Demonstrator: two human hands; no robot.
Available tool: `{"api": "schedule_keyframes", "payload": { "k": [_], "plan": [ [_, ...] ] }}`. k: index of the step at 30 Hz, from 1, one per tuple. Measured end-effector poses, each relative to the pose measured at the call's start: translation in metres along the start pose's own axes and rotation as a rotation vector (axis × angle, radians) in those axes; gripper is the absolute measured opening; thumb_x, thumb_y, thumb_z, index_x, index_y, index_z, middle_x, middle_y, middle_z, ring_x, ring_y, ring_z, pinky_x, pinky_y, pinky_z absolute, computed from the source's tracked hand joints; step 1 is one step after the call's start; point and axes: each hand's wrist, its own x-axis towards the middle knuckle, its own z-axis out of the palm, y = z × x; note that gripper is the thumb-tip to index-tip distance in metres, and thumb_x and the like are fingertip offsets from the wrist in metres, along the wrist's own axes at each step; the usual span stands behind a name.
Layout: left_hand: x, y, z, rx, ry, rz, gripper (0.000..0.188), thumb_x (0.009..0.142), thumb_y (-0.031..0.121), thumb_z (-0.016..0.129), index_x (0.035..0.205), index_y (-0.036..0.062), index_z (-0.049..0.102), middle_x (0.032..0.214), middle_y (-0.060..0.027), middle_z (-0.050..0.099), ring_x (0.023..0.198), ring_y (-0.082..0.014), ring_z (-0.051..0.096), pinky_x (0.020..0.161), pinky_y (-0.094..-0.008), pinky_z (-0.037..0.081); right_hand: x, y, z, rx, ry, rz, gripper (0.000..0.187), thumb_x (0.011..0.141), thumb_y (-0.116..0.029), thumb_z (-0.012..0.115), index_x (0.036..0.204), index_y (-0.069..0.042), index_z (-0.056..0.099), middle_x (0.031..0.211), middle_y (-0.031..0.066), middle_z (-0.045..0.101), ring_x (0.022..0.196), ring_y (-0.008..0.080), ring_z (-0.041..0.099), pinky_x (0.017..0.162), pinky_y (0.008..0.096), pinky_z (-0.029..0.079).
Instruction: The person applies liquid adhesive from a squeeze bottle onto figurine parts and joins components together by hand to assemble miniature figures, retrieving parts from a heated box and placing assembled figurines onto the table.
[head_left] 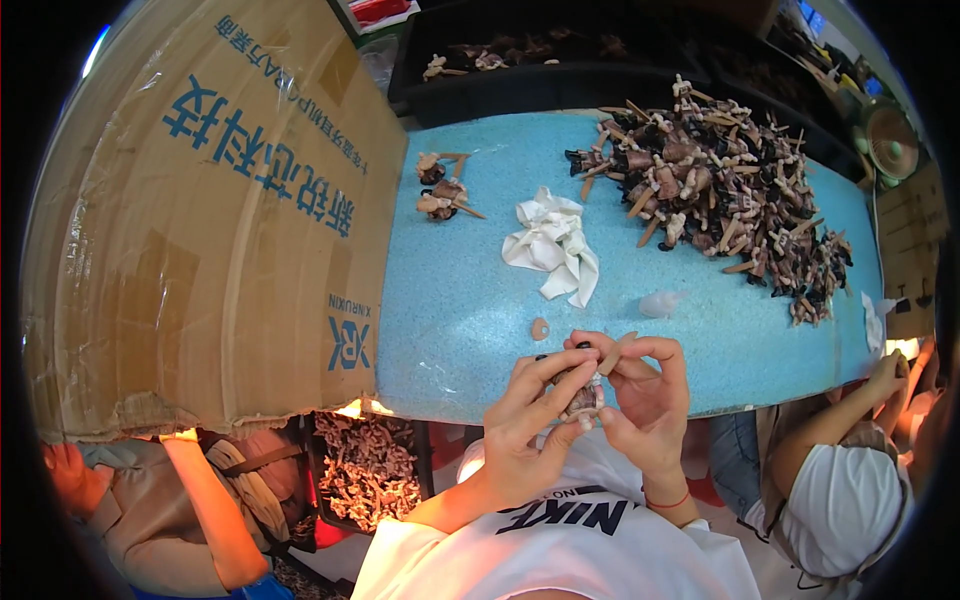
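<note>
left grip (535, 415) and right grip (648, 395) pinch one figurine (584, 401) at the near edge of the blue surface (460, 300); big heap (710, 180) of figurines over right, two figurines (441, 203) left, small tan piece (540, 329) nearby. this one looks midway; which lot is done, can't tell.

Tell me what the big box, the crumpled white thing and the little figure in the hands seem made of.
Big box: cardboard, brown and mostly dull, by its ragged lower edge.
Crumpled white thing: matte, tissue or thin cloth by its soft folds; I can't tell which.
Little figure: probably painted plastic, judging by its small moulded shape.
</note>
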Motion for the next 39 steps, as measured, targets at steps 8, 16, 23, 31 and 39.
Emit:
{"api": "schedule_keyframes", "payload": {
  "k": [8,16,23,31,39],
  "plan": [
    [0.0,0.0,0.0,0.082,-0.016,-0.001,0.048,0.062,-0.008,0.065,0.109,-0.0014,0.059,0.115,-0.0136,0.053,0.088,-0.0274,0.05,0.075,-0.0322,0.044,-0.001,0.003,0.001,0.124,0.047,0.055,0.057,0.073,0.008,0.055,0.122,0.0,0.028,0.119,0.029,0.047,0.117,0.0339,0.044,0.1,0.0451,0.032],
    [0.001,0.003,-0.002,0.1,-0.03,0.009,0.05,0.061,-0.009,0.065,0.11,-0.0007,0.059,0.115,-0.0136,0.053,0.089,-0.0289,0.051,0.076,-0.0338,0.043,0.0,0.005,0.001,0.154,0.041,0.043,0.065,0.075,0.006,0.056,0.13,0.001,0.021,0.12,0.0292,0.047,0.118,0.0348,0.044,0.1,0.0457,0.033],
    [0.009,0.001,-0.004,0.198,-0.144,0.068,0.044,0.074,0.001,0.062,0.116,-0.0052,0.053,0.113,-0.018,0.053,0.094,-0.0297,0.052,0.079,-0.0341,0.044,-0.001,0.012,-0.006,0.213,0.044,-0.002,0.078,0.077,-0.004,0.064,0.136,-0.001,0.013,0.117,0.0257,0.05,0.118,0.0353,0.042,0.101,0.0495,0.028],
    [0.005,0.011,0.013,0.136,-0.054,-0.054,0.039,0.087,0.022,0.054,0.112,-0.0082,0.055,0.11,-0.0186,0.054,0.094,-0.0217,0.055,0.077,-0.029,0.045,-0.006,0.004,-0.006,0.248,0.066,0.046,0.075,0.074,0.008,0.053,0.138,-0.003,0.015,0.126,0.02,0.044,0.123,0.0276,0.038,0.103,0.041,0.027],
    [0.01,0.002,0.02,0.08,-0.032,-0.044,0.034,0.084,0.015,0.059,0.108,-0.0083,0.058,0.11,-0.0203,0.055,0.097,-0.0236,0.056,0.079,-0.03,0.046,-0.005,0.007,-0.017,0.238,0.038,0.054,0.076,0.073,0.01,0.052,0.138,-0.004,0.015,0.128,0.0227,0.042,0.123,0.0268,0.038,0.104,0.0415,0.026]
  ]
}}
